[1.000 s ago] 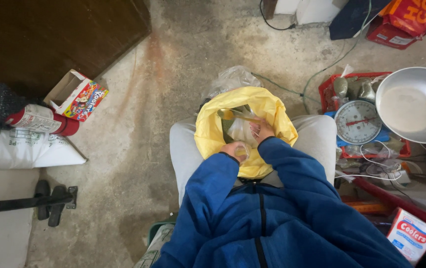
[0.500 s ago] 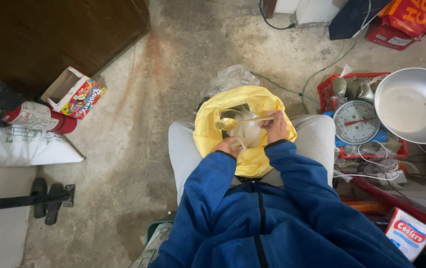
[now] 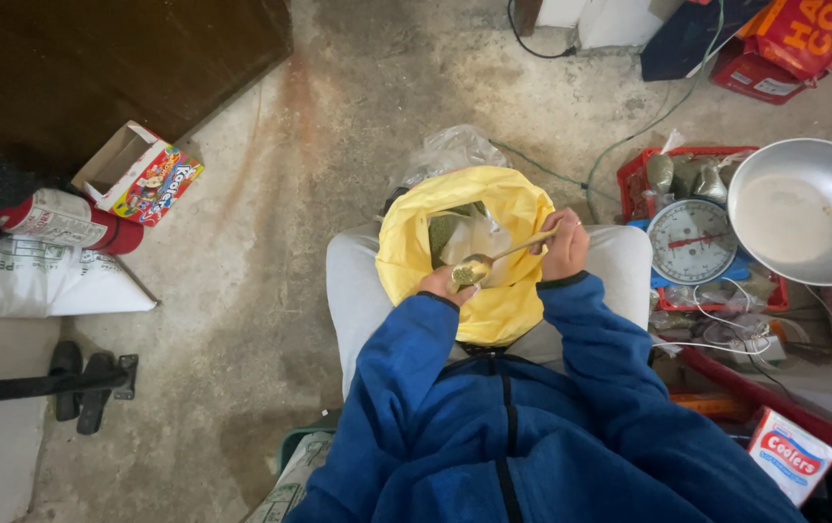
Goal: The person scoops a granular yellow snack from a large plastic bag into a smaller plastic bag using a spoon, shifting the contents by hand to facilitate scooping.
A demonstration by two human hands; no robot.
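A yellow plastic bag (image 3: pixel 406 242) lies open on my lap, with a clear inner bag of greenish grain (image 3: pixel 450 232) inside it. My right hand (image 3: pixel 565 244) grips the handle of a metal spoon (image 3: pixel 479 266). The spoon's bowl is heaped with greenish grain and hovers over the bag's near edge. My left hand (image 3: pixel 445 286) rests at the bag's front rim, right under the spoon's bowl; whether it holds a small bag there I cannot tell. Blue sleeves cover both arms.
To my right stand a dial kitchen scale (image 3: pixel 692 242) in a red crate (image 3: pixel 629 179) and a large metal bowl (image 3: pixel 808 208). A colourful carton (image 3: pixel 150 174), a red-ended roll (image 3: pixel 67 221) and a white sack (image 3: pixel 38 281) lie left. Cables cross the concrete floor (image 3: pixel 271 291).
My right hand has come up out of the bag and now holds a spoon loaded with grain. My left hand has shifted slightly at the bag's front rim.
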